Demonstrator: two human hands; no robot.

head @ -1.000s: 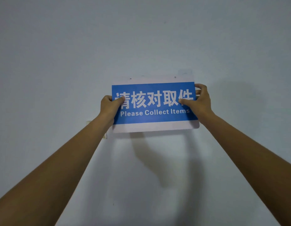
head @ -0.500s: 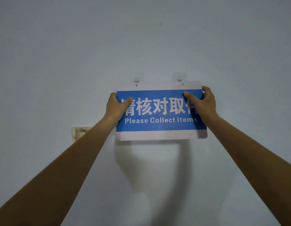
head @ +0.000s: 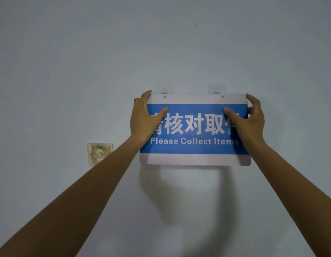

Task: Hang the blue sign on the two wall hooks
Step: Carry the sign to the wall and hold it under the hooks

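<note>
The blue sign point(head: 194, 145), with white borders and the words "Please Collect Items", is held flat against the pale wall. My left hand point(head: 142, 117) grips its left edge, thumb across the blue face. My right hand point(head: 248, 121) grips the right edge the same way. Two small holes sit in the sign's top white strip. Just above them are the two wall hooks: the left hook point(head: 164, 91) and the right hook point(head: 217, 89) on a clear adhesive pad. The sign's top edge lies just under both hooks; the holes are below them.
A stained, yellowed wall plate point(head: 99, 153) sits on the wall to the lower left of the sign, behind my left forearm. The rest of the wall is bare and pale grey-blue. My arms cast shadows below the sign.
The sign has come down in the view, so both hooks now show above its top edge. My fingers have shifted toward the upper corners. The wall plate has come into sight at the left.
</note>
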